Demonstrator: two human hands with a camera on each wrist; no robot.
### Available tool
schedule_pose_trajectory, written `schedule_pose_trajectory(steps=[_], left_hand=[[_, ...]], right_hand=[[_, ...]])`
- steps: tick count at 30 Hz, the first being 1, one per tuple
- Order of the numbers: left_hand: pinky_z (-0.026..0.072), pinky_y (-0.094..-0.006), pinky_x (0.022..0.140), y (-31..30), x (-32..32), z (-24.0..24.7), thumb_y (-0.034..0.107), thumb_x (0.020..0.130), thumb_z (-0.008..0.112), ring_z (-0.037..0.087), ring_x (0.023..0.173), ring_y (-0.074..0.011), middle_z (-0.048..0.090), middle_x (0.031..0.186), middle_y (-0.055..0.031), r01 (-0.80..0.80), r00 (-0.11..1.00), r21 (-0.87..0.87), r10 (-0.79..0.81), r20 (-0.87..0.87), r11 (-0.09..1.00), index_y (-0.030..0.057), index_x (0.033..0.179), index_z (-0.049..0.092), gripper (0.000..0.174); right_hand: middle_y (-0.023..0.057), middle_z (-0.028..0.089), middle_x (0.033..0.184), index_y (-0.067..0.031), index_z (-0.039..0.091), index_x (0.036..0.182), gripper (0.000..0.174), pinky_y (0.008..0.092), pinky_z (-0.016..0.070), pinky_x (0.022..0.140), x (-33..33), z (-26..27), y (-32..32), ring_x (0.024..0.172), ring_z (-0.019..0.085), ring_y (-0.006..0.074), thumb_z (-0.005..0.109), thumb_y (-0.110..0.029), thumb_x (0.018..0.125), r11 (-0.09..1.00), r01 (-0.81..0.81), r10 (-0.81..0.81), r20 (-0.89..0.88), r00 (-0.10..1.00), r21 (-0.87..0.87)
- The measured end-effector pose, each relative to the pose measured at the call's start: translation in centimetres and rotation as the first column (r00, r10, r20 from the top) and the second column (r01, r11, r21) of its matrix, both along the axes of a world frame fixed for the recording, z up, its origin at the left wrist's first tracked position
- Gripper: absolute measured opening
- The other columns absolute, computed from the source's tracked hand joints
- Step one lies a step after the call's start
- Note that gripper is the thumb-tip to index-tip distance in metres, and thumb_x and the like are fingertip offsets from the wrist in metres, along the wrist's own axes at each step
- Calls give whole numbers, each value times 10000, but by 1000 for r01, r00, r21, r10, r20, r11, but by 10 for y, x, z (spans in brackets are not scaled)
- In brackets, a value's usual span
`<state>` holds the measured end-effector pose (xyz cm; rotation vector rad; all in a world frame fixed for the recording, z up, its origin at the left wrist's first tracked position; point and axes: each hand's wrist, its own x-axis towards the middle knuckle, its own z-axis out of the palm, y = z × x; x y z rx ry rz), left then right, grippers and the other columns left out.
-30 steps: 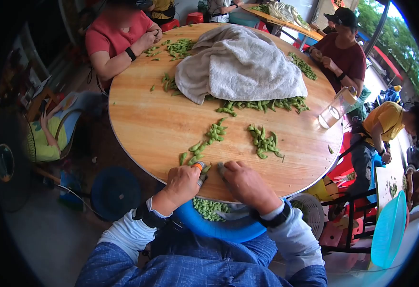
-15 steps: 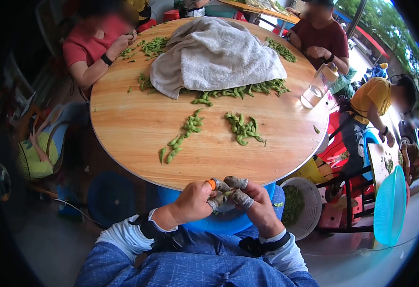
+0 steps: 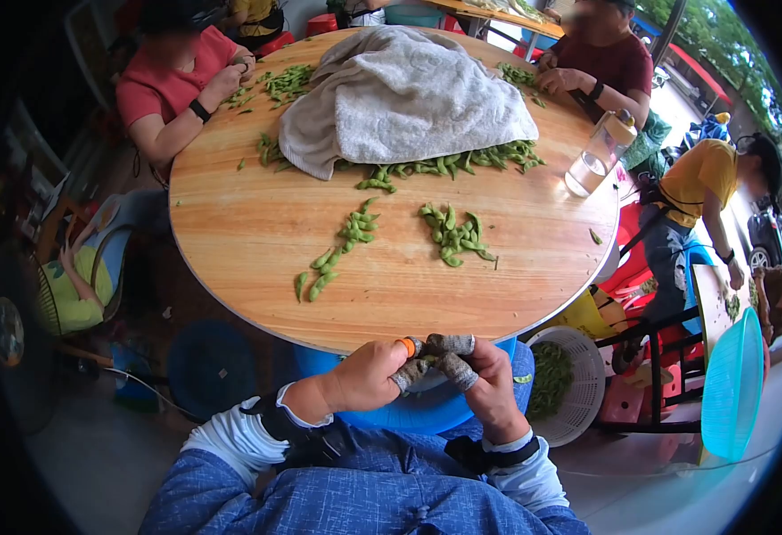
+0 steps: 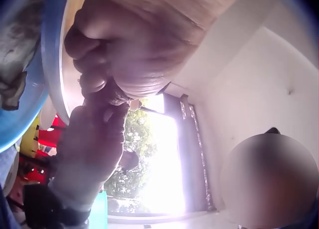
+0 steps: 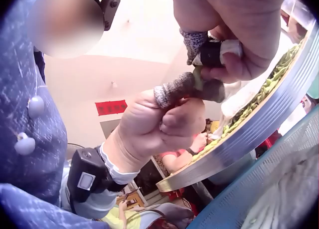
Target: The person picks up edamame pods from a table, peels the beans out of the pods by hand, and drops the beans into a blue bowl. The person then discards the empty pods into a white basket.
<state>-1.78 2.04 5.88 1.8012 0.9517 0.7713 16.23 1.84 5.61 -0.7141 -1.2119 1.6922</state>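
In the head view my left hand [image 3: 364, 374] and right hand [image 3: 495, 392] meet fingertip to fingertip, just off the near table edge and over a blue basin [image 3: 382, 420]. Grey cloth covers wrap several fingertips, and an orange band circles a left finger. Between them both hands pinch a green soybean pod [image 5: 198, 79], mostly hidden by the covers. Loose pods lie on the round wooden table [image 3: 257, 223] in a strip [image 3: 353, 232] and a small heap [image 3: 452, 234]. A grey towel [image 3: 409, 107] covers a larger pile of pods.
A water bottle [image 3: 600, 156] stands near the table's right edge. At lower right are a white basket [image 3: 583, 383] with green pods and a turquoise basket [image 3: 732, 383]. Other people sit around the table, and a person in yellow [image 3: 699, 187] works at the right.
My hands have left the near tabletop and come together over the basin with a pod between them. The head view has shifted. In the last half second the hands have barely moved.
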Motion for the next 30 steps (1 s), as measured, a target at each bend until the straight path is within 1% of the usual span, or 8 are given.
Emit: schedule_pose_trajectory(steps=[2, 5, 8, 11, 14, 17, 26, 30], left_hand=[[448, -286, 649, 3, 2, 3, 40, 771, 543, 587, 720, -159, 602, 777, -112, 88, 986, -142, -66, 155, 986, -24, 950, 521, 191], [439, -236, 663, -2, 1, -1, 5, 781, 548, 540, 754, -78, 602, 827, -50, 89, 942, -487, 85, 324, 869, -24, 969, 530, 191], [442, -225, 668, -3, 2, -4, -25, 769, 557, 547, 774, -76, 604, 856, -40, 41, 964, -422, 75, 254, 906, -18, 988, 538, 220], [447, -236, 666, -7, 10, 7, -25, 753, 561, 568, 760, -97, 613, 820, -57, -11, 972, -278, 75, 222, 961, -20, 995, 540, 243], [451, -246, 661, -8, 9, 10, -29, 723, 571, 589, 747, -126, 619, 790, -84, -71, 993, -148, 84, 81, 986, -18, 968, 551, 246], [453, -258, 654, -9, 10, 8, -24, 704, 577, 602, 739, -155, 619, 791, -113, -90, 992, -159, 103, 73, 983, -14, 948, 560, 245], [452, -271, 641, -14, 13, -7, -39, 686, 538, 606, 727, -177, 617, 787, -131, -98, 991, -145, 110, 76, 985, -16, 933, 562, 248], [453, -285, 638, -13, 13, -12, -33, 682, 533, 604, 729, -212, 609, 790, -143, -66, 984, -154, 90, 157, 986, -11, 941, 558, 261]], right_hand=[[73, 588, 986, 36, 515, 1080, 271, 258, 436, 799, 3, 0, -1, 888, 552, 129, 544, -55, 826, 1000, -11, 9, 51, 999, 28], [51, 601, 917, 34, 540, 1055, 278, 253, 428, 791, -3, 13, -8, 850, 554, 121, 580, -72, 801, 978, 199, -193, 92, 977, -58], [28, 594, 874, 33, 541, 1051, 278, 240, 421, 781, 2, 10, -11, 848, 549, 118, 577, -94, 807, 975, 195, -184, 110, 977, -103], [8, 586, 841, 29, 553, 1031, 267, 208, 410, 702, 3, 9, -16, 785, 532, 90, 575, -127, 815, 971, 85, -81, 28, 996, -221], [44, 592, 962, 35, 533, 1052, 241, 235, 422, 795, 9, 2, -15, 879, 539, 103, 530, -85, 843, 965, -8, -4, -46, 999, -263], [40, 596, 956, 34, 540, 1038, 234, 231, 420, 793, 9, 2, -16, 874, 539, 99, 541, -85, 836, 967, -4, -8, -45, 999, -255], [31, 596, 940, 29, 553, 1002, 194, 233, 421, 778, 4, -5, -19, 852, 538, 89, 542, -50, 825, 973, 74, -70, 28, 997, -217], [30, 598, 927, 26, 553, 990, 179, 234, 430, 768, 1, -8, -15, 840, 544, 90, 536, -38, 824, 961, 48, -52, -6, 999, -271]])
